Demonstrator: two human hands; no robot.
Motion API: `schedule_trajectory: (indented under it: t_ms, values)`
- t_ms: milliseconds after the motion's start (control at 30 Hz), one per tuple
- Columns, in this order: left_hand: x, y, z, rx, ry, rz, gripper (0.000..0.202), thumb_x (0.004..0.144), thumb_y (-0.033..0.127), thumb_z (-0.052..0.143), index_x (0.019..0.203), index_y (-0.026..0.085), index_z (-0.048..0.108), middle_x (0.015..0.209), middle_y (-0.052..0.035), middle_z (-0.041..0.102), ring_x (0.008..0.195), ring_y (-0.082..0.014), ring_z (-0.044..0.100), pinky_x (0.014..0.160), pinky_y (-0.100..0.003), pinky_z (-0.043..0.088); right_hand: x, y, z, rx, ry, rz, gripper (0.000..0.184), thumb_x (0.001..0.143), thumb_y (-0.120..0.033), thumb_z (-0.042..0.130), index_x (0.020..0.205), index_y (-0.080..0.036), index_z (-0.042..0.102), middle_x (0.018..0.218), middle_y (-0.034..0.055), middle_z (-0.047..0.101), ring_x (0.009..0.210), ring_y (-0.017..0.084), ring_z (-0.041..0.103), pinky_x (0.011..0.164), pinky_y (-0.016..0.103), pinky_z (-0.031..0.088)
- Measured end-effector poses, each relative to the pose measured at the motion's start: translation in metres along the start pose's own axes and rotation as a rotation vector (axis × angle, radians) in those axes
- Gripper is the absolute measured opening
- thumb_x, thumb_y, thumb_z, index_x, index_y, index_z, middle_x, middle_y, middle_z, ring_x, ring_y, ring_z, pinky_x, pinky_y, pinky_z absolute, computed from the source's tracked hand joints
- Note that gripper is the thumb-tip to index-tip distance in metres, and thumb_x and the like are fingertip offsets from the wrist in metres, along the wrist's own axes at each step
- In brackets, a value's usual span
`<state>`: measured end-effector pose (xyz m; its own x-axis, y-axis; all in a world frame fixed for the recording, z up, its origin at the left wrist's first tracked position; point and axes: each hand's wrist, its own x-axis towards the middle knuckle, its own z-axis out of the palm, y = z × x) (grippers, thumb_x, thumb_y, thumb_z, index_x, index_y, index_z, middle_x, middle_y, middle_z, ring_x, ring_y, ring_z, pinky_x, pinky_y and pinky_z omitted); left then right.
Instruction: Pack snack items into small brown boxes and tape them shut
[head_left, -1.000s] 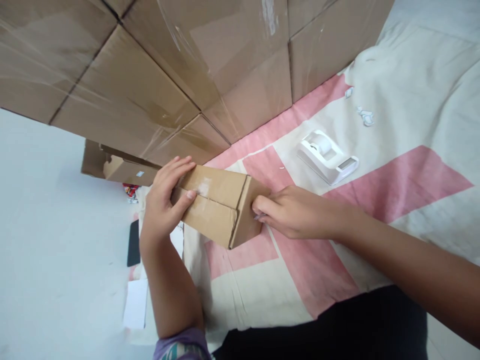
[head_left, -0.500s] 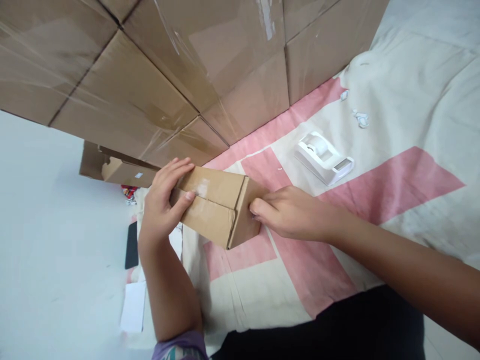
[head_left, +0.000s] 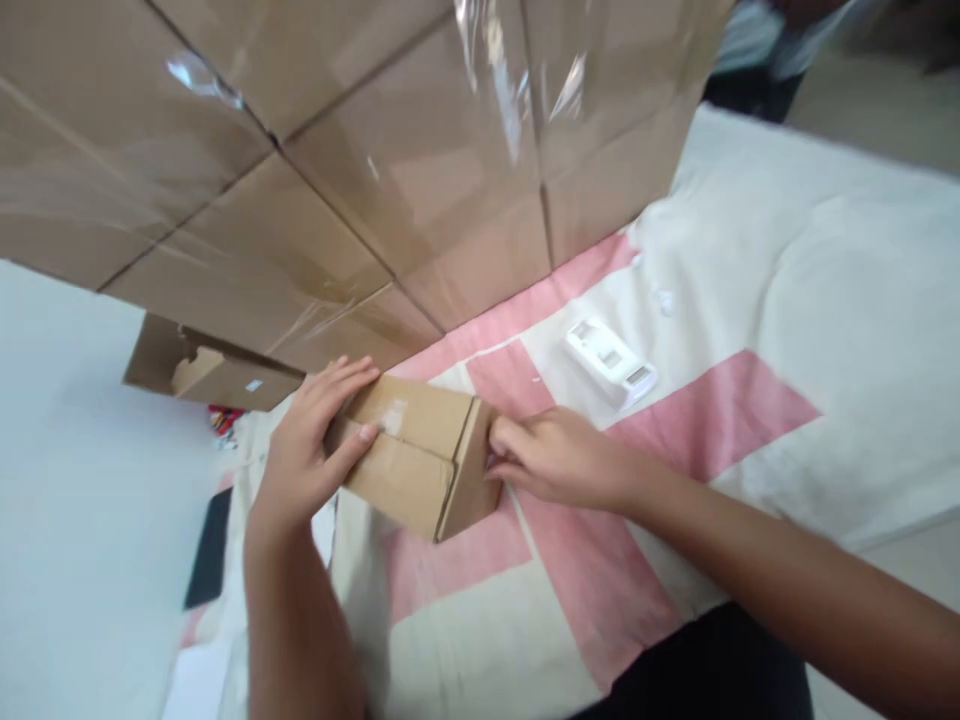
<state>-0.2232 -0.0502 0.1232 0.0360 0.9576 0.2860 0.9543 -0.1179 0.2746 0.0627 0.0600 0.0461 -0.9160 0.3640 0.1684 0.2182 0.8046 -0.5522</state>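
A small brown cardboard box (head_left: 409,450), its top flaps closed along a seam with a patch of clear tape, rests tilted on the patterned cloth. My left hand (head_left: 311,435) grips its left end, thumb on the top and fingers over the far edge. Against the right end face is my right hand (head_left: 540,455), fingers curled and thumb pressed in. Whatever those fingers pinch is hidden. Beyond my right hand, a white tape dispenser (head_left: 609,362) sits on the cloth.
A wall of stacked, film-wrapped cartons (head_left: 450,170) rises behind the box. An open carton (head_left: 225,370) lies at left. A black flat object (head_left: 210,550) and white paper (head_left: 196,680) lie near the left edge. Part of a person (head_left: 772,60) shows at upper right.
My view has swung, bringing a person into sight at upper right. The left hand keeps its grip on the box. My right fingers have shifted slightly against the end face.
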Motion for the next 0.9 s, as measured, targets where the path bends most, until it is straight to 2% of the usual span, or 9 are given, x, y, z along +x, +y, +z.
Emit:
schedule_trajectory:
  t_ms: [100, 233, 467, 567, 733, 900]
  values:
    - [-0.005, -0.014, 0.003, 0.016, -0.016, 0.007, 0.048, 0.097, 0.050, 0.054, 0.143, 0.034, 0.054, 0.153, -0.0042, 0.054, 0.147, -0.0333, 0.044, 0.123, -0.057, 0.033, -0.002, -0.003, -0.001, -0.077, 0.051, -0.036, 0.029, 0.100, -0.048, 0.056, 0.099, -0.019, 0.057, 0.084, 0.0037, 0.074, 0.068, 0.017, 0.066, 0.059, 0.029, 0.032]
    - [-0.004, -0.033, 0.014, 0.075, 0.000, 0.037, 0.053, 0.095, 0.054, 0.055, 0.145, 0.037, 0.052, 0.153, -0.0028, 0.054, 0.146, -0.0358, 0.045, 0.120, -0.061, 0.037, -0.003, 0.002, 0.004, -0.142, 0.132, -0.069, 0.031, 0.099, -0.048, 0.058, 0.096, -0.018, 0.063, 0.084, 0.0050, 0.076, 0.069, 0.018, 0.069, 0.057, 0.030, 0.036]
    - [-0.002, -0.036, 0.017, 0.124, 0.068, 0.076, 0.051, 0.094, 0.055, 0.056, 0.141, 0.037, 0.056, 0.149, -0.0031, 0.058, 0.141, -0.0357, 0.052, 0.114, -0.063, 0.046, -0.004, -0.004, 0.010, -0.097, 0.138, -0.024, 0.025, 0.095, -0.042, 0.061, 0.095, -0.018, 0.069, 0.080, 0.0048, 0.077, 0.069, 0.021, 0.071, 0.058, 0.031, 0.040]
    - [-0.002, -0.037, 0.018, 0.139, 0.080, 0.068, 0.050, 0.093, 0.056, 0.056, 0.139, 0.036, 0.059, 0.148, -0.0036, 0.059, 0.140, -0.0359, 0.053, 0.112, -0.062, 0.048, -0.004, -0.005, 0.009, -0.023, 0.101, 0.056, 0.022, 0.090, -0.039, 0.065, 0.098, -0.019, 0.070, 0.080, 0.0041, 0.077, 0.072, 0.022, 0.073, 0.061, 0.030, 0.043]
    - [-0.001, -0.038, 0.020, 0.166, 0.108, 0.073, 0.049, 0.093, 0.057, 0.056, 0.138, 0.039, 0.060, 0.147, -0.0017, 0.060, 0.137, -0.0357, 0.056, 0.106, -0.061, 0.054, -0.003, -0.006, 0.004, 0.059, 0.078, 0.208, 0.034, 0.084, -0.049, 0.067, 0.100, -0.020, 0.071, 0.087, 0.0060, 0.079, 0.080, 0.026, 0.076, 0.065, 0.031, 0.047]
    - [-0.001, -0.039, 0.021, 0.176, 0.136, 0.086, 0.048, 0.093, 0.055, 0.057, 0.138, 0.039, 0.061, 0.146, -0.0020, 0.061, 0.135, -0.0347, 0.057, 0.105, -0.057, 0.056, -0.001, -0.009, 0.008, 0.170, 0.077, 0.287, 0.024, 0.080, -0.040, 0.069, 0.096, -0.022, 0.073, 0.083, 0.0032, 0.079, 0.076, 0.022, 0.074, 0.060, 0.028, 0.045]
